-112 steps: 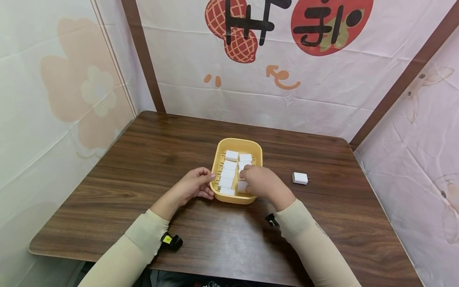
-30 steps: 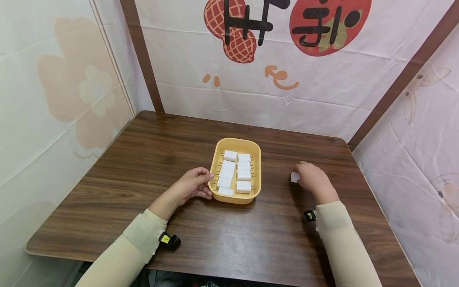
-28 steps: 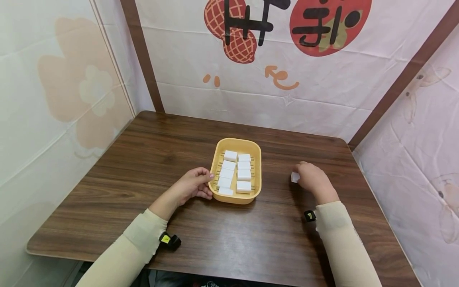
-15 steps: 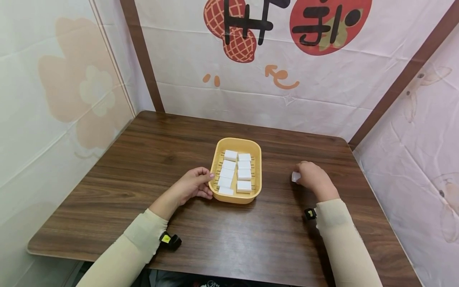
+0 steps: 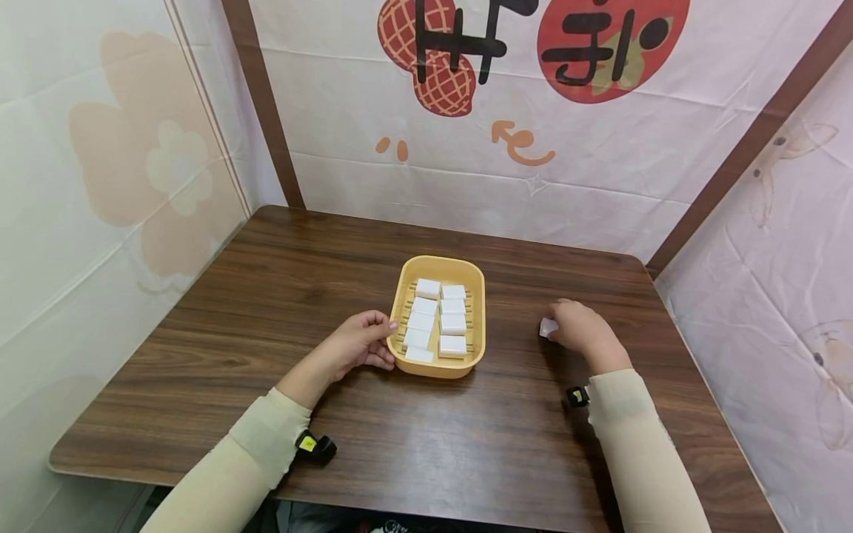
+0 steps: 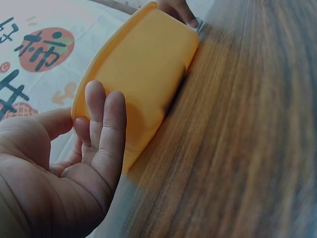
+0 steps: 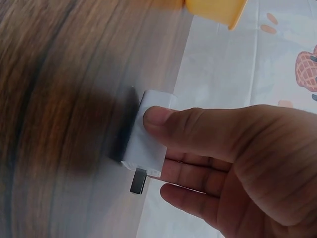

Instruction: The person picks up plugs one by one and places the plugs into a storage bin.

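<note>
I had the white plug adapter (image 7: 148, 136) pinched in my right hand (image 5: 581, 332), thumb pressed across its top face and my other fingers curled under it, its metal prong (image 7: 138, 180) sticking out below. It sat just above the brown wooden table (image 5: 320, 274), well to the right of the yellow tray (image 5: 477, 311) and apart from it; from my head camera only a white corner of it showed at my fingertips. Whether it touched the tabletop I could not tell.

My left hand (image 5: 360, 344) rested against the tray's near left corner, fingers (image 6: 110, 134) straight and laid along its outer wall, thumb up by the rim, gripping nothing. Inside the tray lay two rows of white adapters (image 5: 426, 289), five on the left and four on the right. My two hands were well apart, the tray between them. Behind the table hung a pale printed cloth (image 5: 466, 163).
</note>
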Action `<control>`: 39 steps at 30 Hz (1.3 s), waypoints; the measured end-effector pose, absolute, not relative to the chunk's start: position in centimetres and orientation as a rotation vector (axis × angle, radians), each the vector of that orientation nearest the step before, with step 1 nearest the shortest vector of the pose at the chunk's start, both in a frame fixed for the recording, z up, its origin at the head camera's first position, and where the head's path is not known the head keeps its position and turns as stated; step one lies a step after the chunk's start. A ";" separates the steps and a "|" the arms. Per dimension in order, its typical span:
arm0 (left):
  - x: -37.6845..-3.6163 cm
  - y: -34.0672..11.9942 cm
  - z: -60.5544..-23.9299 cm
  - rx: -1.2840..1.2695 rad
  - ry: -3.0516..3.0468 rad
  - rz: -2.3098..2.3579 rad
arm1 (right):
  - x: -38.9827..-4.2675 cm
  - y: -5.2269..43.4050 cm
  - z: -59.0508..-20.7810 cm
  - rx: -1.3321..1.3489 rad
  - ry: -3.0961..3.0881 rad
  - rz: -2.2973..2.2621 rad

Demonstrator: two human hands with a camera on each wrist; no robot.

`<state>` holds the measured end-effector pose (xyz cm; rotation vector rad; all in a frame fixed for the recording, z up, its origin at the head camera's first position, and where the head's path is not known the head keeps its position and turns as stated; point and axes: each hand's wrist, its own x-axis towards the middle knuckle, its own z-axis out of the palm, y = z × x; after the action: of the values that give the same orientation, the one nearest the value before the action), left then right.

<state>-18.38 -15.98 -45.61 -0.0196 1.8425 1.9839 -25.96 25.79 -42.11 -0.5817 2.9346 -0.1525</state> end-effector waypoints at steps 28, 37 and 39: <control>-18.4 -16.0 -45.7 -0.031 1.844 1.984 | -23.9 22.7 -37.2 -0.776 2.961 -0.323; -18.4 -16.2 -45.7 -0.007 1.850 1.988 | -23.2 20.7 -36.6 -0.854 2.964 -0.380; -18.4 -16.1 -45.7 -0.005 1.845 1.987 | -23.1 20.2 -36.4 -0.874 2.958 -0.382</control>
<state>-18.39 -16.13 -45.74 -0.0048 1.8451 1.9871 -23.08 20.22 -36.39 -0.8735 2.9583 -0.3825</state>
